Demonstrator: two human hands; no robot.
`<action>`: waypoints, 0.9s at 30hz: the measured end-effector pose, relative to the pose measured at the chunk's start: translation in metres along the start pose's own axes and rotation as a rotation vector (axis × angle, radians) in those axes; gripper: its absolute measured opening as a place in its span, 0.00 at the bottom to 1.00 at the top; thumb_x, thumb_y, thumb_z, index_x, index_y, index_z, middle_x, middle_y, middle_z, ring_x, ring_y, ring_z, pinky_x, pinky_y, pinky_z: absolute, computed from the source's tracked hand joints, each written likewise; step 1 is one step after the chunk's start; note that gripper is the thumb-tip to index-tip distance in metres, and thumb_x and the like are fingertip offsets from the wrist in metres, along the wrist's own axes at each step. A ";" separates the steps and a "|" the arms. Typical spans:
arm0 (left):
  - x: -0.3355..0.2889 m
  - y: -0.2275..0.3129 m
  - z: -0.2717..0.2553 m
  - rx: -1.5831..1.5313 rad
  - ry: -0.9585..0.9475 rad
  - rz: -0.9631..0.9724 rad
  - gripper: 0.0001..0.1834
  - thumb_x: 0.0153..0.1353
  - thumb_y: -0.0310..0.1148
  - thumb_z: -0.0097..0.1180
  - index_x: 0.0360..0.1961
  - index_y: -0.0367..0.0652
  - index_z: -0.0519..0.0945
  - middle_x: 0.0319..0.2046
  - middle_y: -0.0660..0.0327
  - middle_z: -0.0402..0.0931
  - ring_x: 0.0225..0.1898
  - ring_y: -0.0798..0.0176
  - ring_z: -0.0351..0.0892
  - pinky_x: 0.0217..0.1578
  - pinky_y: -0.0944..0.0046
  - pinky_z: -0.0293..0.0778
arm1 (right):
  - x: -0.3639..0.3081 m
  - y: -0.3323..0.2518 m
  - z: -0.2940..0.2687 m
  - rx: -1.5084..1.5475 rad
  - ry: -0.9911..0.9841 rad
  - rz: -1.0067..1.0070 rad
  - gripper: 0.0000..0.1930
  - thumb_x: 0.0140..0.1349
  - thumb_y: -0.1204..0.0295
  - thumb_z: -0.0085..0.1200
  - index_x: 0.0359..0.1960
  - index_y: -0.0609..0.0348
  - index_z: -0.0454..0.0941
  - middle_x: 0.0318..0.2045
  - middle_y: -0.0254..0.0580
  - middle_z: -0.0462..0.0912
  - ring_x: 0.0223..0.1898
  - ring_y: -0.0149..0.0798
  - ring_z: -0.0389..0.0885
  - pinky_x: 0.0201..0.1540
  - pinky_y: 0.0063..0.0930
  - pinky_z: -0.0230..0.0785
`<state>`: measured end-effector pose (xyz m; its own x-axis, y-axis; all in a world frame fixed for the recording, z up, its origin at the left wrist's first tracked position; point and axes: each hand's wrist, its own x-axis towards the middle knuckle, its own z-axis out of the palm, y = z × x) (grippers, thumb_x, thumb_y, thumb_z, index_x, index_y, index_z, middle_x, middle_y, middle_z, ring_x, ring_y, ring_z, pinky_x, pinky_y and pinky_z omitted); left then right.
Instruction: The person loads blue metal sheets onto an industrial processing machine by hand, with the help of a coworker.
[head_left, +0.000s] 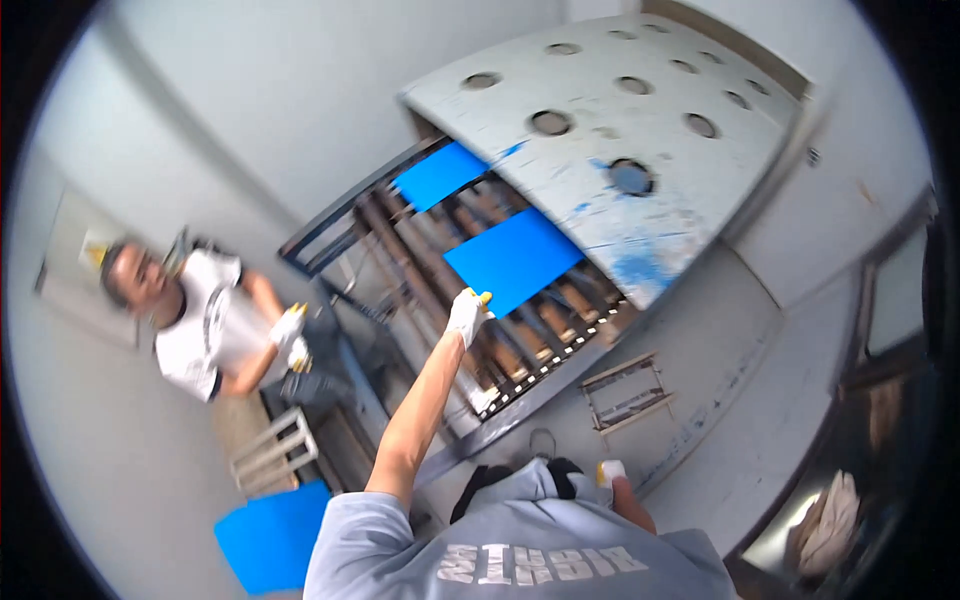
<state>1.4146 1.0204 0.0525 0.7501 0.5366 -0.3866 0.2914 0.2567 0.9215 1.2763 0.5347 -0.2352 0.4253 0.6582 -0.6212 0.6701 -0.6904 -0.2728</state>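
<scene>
My left hand (468,314), in a white and yellow work glove, reaches out over a roller conveyor (395,245). Its fingers are closed on the near corner of a flat blue sheet (515,258). The sheet lies across the rollers, its far edge close to the front of a large white cover (620,110). Farther left on the rollers rests a second blue sheet (440,176), apart from my hand. Down at my side hangs my right hand (611,472), gloved as well; its fingers are too small and blurred to make out.
At left stands a co-worker (215,310) in a white shirt, gloved hands held together. Another blue sheet (272,537) lies at lower left beside a slatted rack (276,452). A small metal frame (628,393) is right of the conveyor. Round holes dot the scuffed white cover.
</scene>
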 end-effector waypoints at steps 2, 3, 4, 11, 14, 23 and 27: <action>-0.044 -0.024 -0.064 -0.310 -0.061 -0.033 0.05 0.45 0.28 0.49 0.22 0.42 0.65 0.18 0.65 0.62 0.19 0.70 0.63 0.21 0.69 0.66 | 0.048 0.000 -0.017 1.404 0.043 0.562 0.05 0.40 0.70 0.42 0.12 0.52 0.69 0.10 0.37 0.68 0.10 0.37 0.66 0.11 0.32 0.58; -0.077 -0.024 -0.090 -0.156 -0.015 -0.072 0.07 0.46 0.30 0.49 0.27 0.42 0.67 0.23 0.66 0.66 0.24 0.71 0.65 0.27 0.70 0.65 | 0.064 -0.009 -0.039 1.486 -0.094 0.560 0.05 0.42 0.72 0.40 0.13 0.51 0.68 0.10 0.34 0.66 0.10 0.34 0.64 0.10 0.28 0.56; -0.108 -0.038 -0.125 -0.169 0.003 -0.077 0.11 0.46 0.31 0.48 0.32 0.41 0.67 0.27 0.65 0.68 0.28 0.71 0.67 0.31 0.69 0.65 | 0.081 -0.026 -0.065 1.543 -0.251 0.546 0.06 0.43 0.73 0.37 0.15 0.49 0.67 0.10 0.31 0.64 0.09 0.31 0.62 0.09 0.25 0.54; -0.341 -0.088 -0.230 -0.529 0.494 -0.072 0.16 0.45 0.30 0.48 0.37 0.38 0.66 0.33 0.62 0.68 0.33 0.66 0.67 0.33 0.67 0.65 | 0.146 -0.090 -0.076 1.197 -0.438 0.410 0.07 0.47 0.70 0.36 0.24 0.51 0.69 0.17 0.35 0.71 0.14 0.35 0.69 0.13 0.28 0.63; -0.425 -0.106 -0.240 -0.545 0.889 0.095 0.17 0.44 0.29 0.49 0.39 0.39 0.66 0.33 0.60 0.67 0.32 0.66 0.67 0.29 0.67 0.67 | 0.145 -0.128 -0.075 0.995 -0.542 0.375 0.08 0.48 0.69 0.35 0.25 0.51 0.69 0.18 0.35 0.72 0.14 0.35 0.69 0.14 0.28 0.63; -0.547 -0.230 -0.328 0.197 1.524 -0.131 0.10 0.42 0.29 0.52 0.13 0.42 0.64 0.11 0.68 0.58 0.14 0.76 0.58 0.14 0.74 0.61 | 0.120 -0.205 -0.056 0.933 -0.554 0.308 0.07 0.48 0.70 0.38 0.25 0.51 0.70 0.19 0.36 0.72 0.16 0.36 0.69 0.15 0.31 0.63; -0.564 -0.265 -0.327 -0.194 1.535 -0.094 0.11 0.43 0.29 0.52 0.12 0.41 0.64 0.12 0.67 0.59 0.14 0.75 0.59 0.14 0.74 0.63 | 0.113 -0.209 -0.049 0.894 -0.528 0.295 0.08 0.49 0.69 0.36 0.26 0.51 0.70 0.20 0.37 0.72 0.16 0.37 0.70 0.15 0.32 0.64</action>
<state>0.7202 0.9124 0.0149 -0.6091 0.7627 -0.2176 0.1312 0.3674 0.9207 1.2140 0.7681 -0.2121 0.0378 0.3655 -0.9300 -0.1943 -0.9103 -0.3657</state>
